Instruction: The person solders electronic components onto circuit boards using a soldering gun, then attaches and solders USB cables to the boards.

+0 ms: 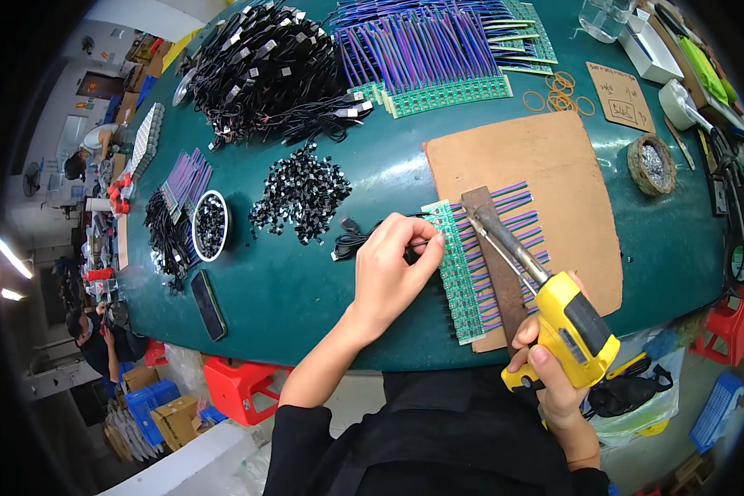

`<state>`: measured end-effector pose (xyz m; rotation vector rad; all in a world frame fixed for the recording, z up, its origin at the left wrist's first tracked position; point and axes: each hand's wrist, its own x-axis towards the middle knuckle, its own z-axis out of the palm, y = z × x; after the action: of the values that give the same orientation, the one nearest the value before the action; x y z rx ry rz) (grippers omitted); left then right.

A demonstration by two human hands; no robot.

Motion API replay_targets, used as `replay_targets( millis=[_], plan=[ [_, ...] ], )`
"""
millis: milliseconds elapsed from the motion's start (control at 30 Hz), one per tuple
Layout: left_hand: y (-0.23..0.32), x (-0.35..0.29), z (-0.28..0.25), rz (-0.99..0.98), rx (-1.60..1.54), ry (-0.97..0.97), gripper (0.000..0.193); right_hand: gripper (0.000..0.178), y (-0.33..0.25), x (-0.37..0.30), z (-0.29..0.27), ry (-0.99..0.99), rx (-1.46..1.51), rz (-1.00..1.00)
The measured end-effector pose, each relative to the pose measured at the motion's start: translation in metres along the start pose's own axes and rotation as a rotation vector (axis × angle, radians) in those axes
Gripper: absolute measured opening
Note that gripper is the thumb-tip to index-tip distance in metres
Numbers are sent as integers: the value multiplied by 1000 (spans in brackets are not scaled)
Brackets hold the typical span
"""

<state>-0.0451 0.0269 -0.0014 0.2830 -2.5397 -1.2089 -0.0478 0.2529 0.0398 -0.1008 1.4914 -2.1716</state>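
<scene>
My left hand [395, 266] is closed in a pinch on the end of a black cable at the far end of a green circuit board strip [461, 285]. A small coil of the black cable [351, 243] lies just left of that hand. My right hand [554, 376] grips a yellow soldering gun [577, 324], its tip close to the board's far end, near my left fingers. Rows of purple and blue wires [517, 198] run rightward from the strip. Across these wires lies a brown flat bar [504, 289], partly behind the gun.
Cardboard [574, 174] lies under the wires. Beyond are wired boards [446, 99], a black cable heap [260, 74] and rubber bands [560, 93]. Small black parts [300, 194] are piled left, near a white bowl [225, 217] and a phone [208, 306]. A round pot [651, 164] stands right.
</scene>
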Motion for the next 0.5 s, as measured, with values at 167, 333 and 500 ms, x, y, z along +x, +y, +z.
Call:
replay_targets(
  millis=[167, 333, 500],
  plan=[
    [-8, 5, 8, 67, 127, 10, 9, 72, 7, -6, -5, -1, -12, 95],
    [-9, 3, 11, 91, 150, 52, 9, 68, 12, -6, -6, -14, -43, 100],
    [-9, 4, 12, 96, 154, 61, 10, 66, 12, -6, -6, -10, -54, 124]
  ],
)
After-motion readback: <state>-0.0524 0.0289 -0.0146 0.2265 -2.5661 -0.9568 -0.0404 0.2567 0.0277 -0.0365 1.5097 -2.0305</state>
